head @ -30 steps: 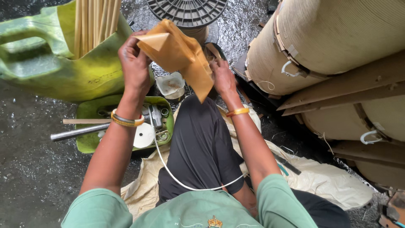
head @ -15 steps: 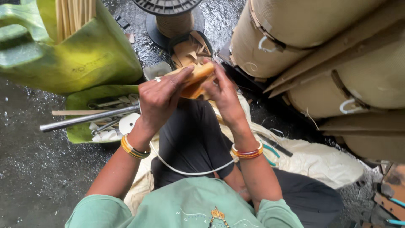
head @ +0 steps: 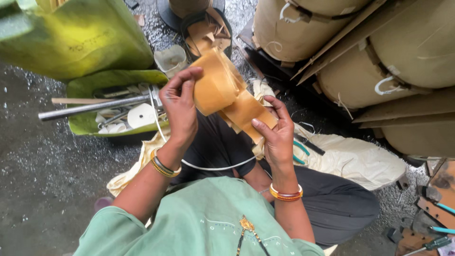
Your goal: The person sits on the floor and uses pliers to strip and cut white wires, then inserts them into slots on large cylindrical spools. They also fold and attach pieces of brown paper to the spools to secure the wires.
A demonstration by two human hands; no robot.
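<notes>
At nine o'clock a green tray (head: 90, 85) lies on the dark, wet floor (head: 42, 161), with a metal rod (head: 95, 107) lying across it and a white disc (head: 141, 115) among the small bits inside. Above it, at ten to eleven o'clock, a big green container (head: 80, 38) leans over the tray, and a small pale cup (head: 170, 59) sits just beside its lower right edge.

Your left hand (head: 181, 111) comes next — fingers curled shut around the rolled part of the tan paper strip (head: 215, 85), thumb on the near side, fingertips on top. The roll is held up in front of you, near the centre and a little toward twelve o'clock, over your dark-trousered lap. A thin white cord (head: 213, 167) loops across your lap below it.

Your right hand (head: 275, 135) pinches the loose tail of the same strip where it hangs toward four o'clock from the roll; fingers close over its edge, thumb underneath — how far the tail runs under your palm I cannot tell.

Past that hand a cream sack (head: 355, 159) is spread on the floor at three o'clock, and large brown paper rolls (head: 407, 57) are stacked from one to three o'clock.
</notes>
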